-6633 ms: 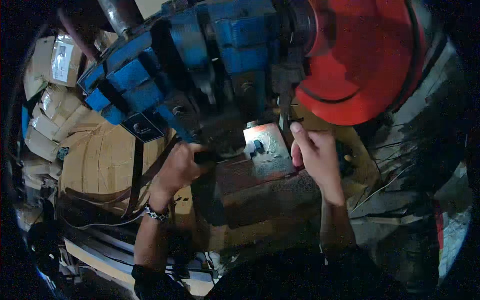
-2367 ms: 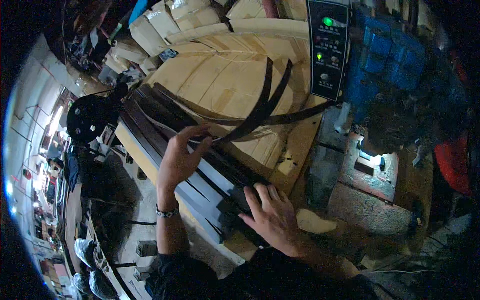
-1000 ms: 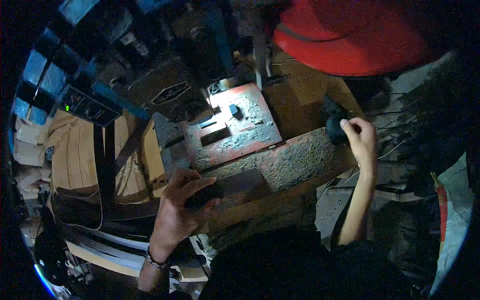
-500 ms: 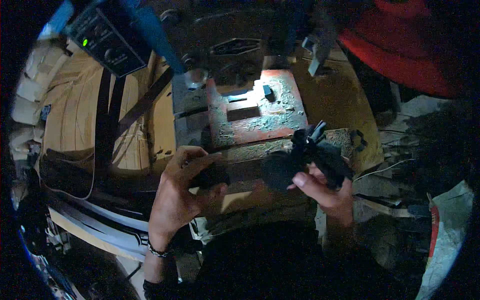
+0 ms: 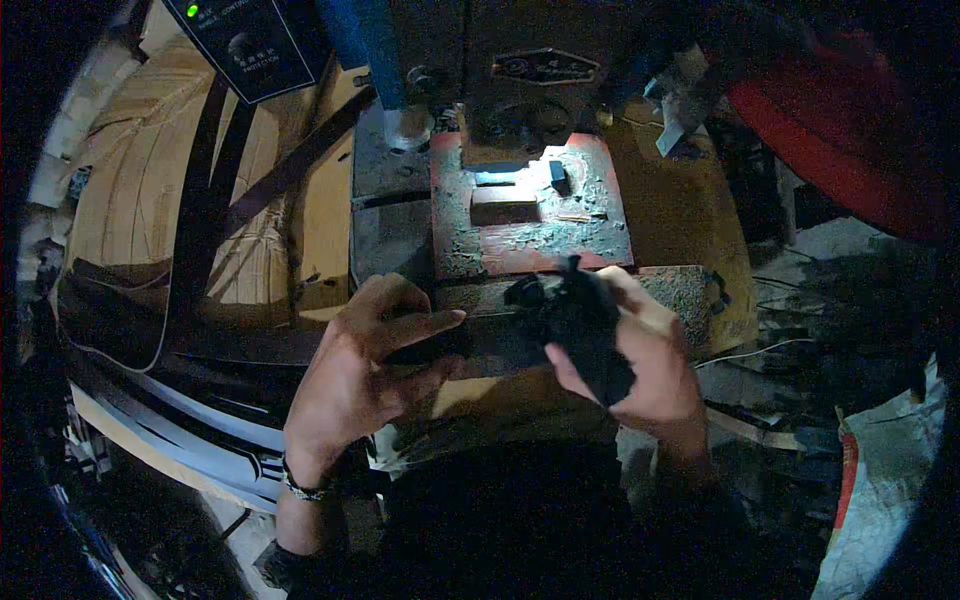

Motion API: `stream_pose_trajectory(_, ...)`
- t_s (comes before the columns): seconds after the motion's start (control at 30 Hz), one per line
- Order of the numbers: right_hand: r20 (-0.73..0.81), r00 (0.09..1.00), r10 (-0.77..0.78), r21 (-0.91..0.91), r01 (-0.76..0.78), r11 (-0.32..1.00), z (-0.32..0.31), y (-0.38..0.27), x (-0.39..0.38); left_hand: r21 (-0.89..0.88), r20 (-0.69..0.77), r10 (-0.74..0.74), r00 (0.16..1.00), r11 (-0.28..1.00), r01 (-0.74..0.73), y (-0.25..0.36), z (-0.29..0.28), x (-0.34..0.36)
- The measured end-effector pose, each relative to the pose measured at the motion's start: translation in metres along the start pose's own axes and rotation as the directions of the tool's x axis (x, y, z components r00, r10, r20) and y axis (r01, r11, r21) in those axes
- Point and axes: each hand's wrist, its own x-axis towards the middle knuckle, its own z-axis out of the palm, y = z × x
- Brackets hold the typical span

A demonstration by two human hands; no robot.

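Observation:
My right hand (image 5: 655,375) is closed around a dark, uneven bundle (image 5: 585,325) with short ends sticking out. It is too dim to tell its kind. My left hand (image 5: 365,360) is curled at the front edge of the work table, thumb and forefinger bent around a dark shape I cannot make out. Beyond both hands lies a worn plate (image 5: 475,250) with reddish edges, brightly lit and strewn with bits. On it sit a rectangular block (image 5: 503,207) and a small dark block (image 5: 558,177). The body of a machine (image 5: 500,100) rises behind the plate.
A dark control box (image 5: 255,50) with a green light hangs at the upper left, above cardboard (image 5: 130,190). At the right are a large red rounded thing (image 5: 830,130) and a pale sack (image 5: 880,480). A thin cable (image 5: 760,353) runs by the board's right edge.
My right hand has turned the dark bundle and drawn it a little left, its fingers now higher around it. My left hand has hardly moved. The whole view has shifted slightly.

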Motion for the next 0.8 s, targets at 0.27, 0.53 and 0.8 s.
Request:
stream_pose_trajectory(0.27, -0.075, 0.997, -0.001, 0.014, 0.002, 1.0, 0.006, -0.006, 0.002, 0.063, 0.013, -0.003, 1.0, 0.998, 0.002, 0.0, 0.0, 0.002)
stream_pose_trajectory(0.53, -0.197, 0.808, 0.555, 0.146, -0.535, 0.832, -0.035, 0.02, -0.035, 0.062, 0.015, -0.026, 1.0, 0.998, 0.025, 0.0, -0.003, 0.003)
stream_pose_trajectory(0.8, -0.715, 0.362, 0.598, 0.282, -0.633, 0.721, -0.068, 0.132, -0.089, -0.043, -0.105, -0.106, 0.989, 0.994, 0.102, 0.009, -0.032, 0.031)
